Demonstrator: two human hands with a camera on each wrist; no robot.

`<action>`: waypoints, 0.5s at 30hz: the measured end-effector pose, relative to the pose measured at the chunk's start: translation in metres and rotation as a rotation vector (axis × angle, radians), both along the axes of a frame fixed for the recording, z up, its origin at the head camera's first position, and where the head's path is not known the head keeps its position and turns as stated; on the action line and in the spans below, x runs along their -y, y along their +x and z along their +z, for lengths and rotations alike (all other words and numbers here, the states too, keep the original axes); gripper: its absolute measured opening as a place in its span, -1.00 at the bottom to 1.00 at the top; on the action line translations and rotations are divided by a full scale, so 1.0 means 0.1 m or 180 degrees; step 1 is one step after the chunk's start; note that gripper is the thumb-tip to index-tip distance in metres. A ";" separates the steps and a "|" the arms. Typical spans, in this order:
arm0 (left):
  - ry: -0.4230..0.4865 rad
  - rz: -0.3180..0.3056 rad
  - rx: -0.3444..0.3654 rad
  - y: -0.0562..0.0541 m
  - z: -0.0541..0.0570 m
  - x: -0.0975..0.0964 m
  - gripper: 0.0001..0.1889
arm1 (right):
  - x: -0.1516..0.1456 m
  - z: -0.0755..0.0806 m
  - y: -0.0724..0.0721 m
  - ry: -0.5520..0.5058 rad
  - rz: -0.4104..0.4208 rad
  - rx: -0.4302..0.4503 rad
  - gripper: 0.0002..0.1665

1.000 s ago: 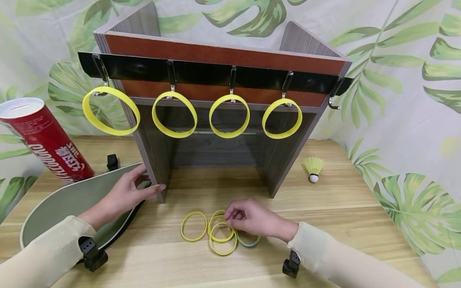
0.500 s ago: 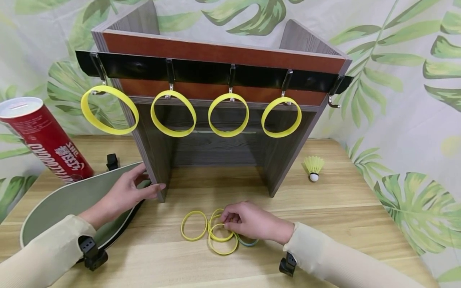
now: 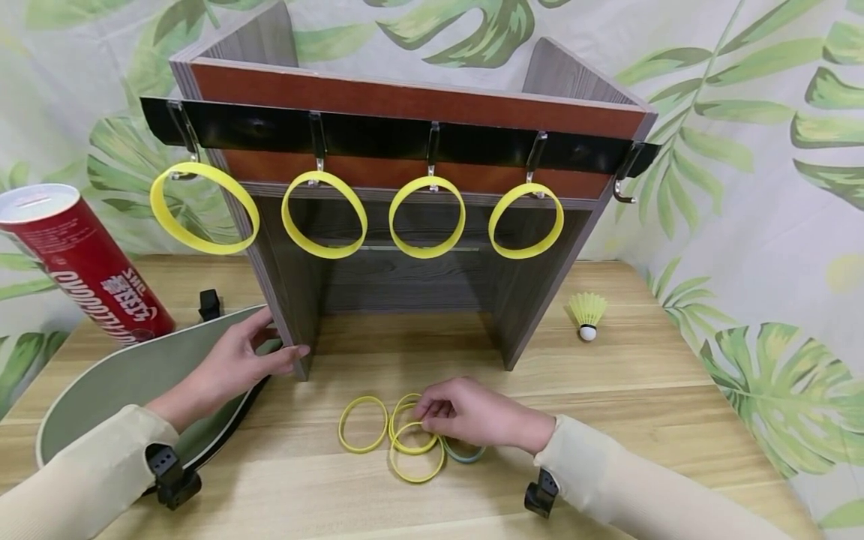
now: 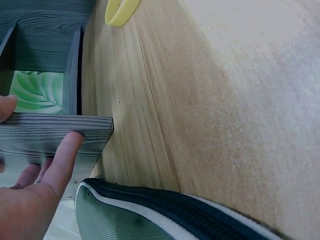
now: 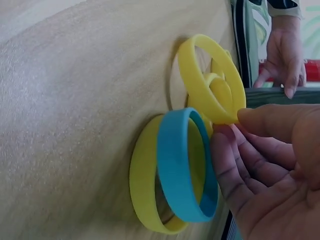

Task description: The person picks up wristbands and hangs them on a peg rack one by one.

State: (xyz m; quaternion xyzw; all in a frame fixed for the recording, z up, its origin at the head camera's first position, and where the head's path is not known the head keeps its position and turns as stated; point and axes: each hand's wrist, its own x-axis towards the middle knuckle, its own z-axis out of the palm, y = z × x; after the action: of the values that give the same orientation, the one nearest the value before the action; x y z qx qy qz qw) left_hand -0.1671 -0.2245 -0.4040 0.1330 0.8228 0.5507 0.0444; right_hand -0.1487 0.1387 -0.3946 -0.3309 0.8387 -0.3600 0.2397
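Observation:
My right hand (image 3: 472, 412) is low over several silicone wristbands on the table. In the right wrist view its thumb and forefinger pinch the edge of a yellow wristband (image 5: 194, 80), tilted up among others. Close by, a blue wristband (image 5: 172, 165) leans on another yellow wristband (image 5: 141, 185). A separate yellow wristband (image 3: 363, 451) lies flat to the left. My left hand (image 3: 232, 356) grips the lower left panel of a grey wooden stand (image 3: 286, 300), thumb at its front edge. Four hooks on the stand's black strip (image 3: 378, 139) hold yellow wristbands (image 3: 427, 253).
The rightmost hook (image 3: 624, 193) is bare. A red can (image 3: 94, 262) stands at left, behind a green zippered racket case (image 3: 128, 390) under my left forearm. A yellow shuttlecock (image 3: 587, 311) lies right of the stand on the wooden table (image 3: 607, 420).
My right hand has shifted slightly left over the wristbands, and its fingers have come together on one. The left hand stays on the panel.

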 end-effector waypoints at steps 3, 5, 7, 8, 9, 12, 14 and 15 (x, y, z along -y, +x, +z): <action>-0.0002 -0.0022 -0.0006 -0.01 0.00 0.00 -0.35 | -0.05 0.00 -0.03 -0.0137 -0.0038 0.0096 -0.85; 0.0002 -0.0037 -0.0005 -0.01 -0.01 -0.01 -0.35 | -0.08 0.01 -0.05 -0.0228 -0.0071 0.0169 -0.83; -0.0003 -0.0035 0.0006 -0.01 -0.01 -0.01 -0.34 | -0.12 0.04 -0.06 -0.0322 -0.0104 0.0283 -0.81; -0.0001 -0.0030 0.0013 -0.01 -0.01 -0.01 -0.34 | -0.13 0.05 -0.07 -0.0363 -0.0125 0.0351 -0.80; 0.0001 -0.0027 0.0022 -0.01 0.00 -0.01 -0.34 | -0.15 0.06 -0.07 -0.0407 -0.0154 0.0428 -0.78; -0.0014 -0.0009 0.0047 0.00 0.00 0.00 -0.34 | -0.22 0.10 -0.09 -0.0557 -0.0261 0.0677 -0.74; -0.0015 -0.0005 0.0061 0.00 0.00 0.00 -0.35 | -0.28 0.12 -0.10 -0.0643 -0.0330 0.0785 -0.71; -0.0018 -0.0002 0.0069 0.00 0.00 0.00 -0.35 | -0.30 0.13 -0.10 -0.0681 -0.0369 0.0831 -0.70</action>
State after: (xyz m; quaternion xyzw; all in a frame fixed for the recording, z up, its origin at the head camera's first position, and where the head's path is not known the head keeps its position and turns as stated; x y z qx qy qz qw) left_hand -0.1676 -0.2241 -0.4044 0.1271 0.8238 0.5497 0.0538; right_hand -0.1587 0.1691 -0.3813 -0.2561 0.7751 -0.5003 0.2888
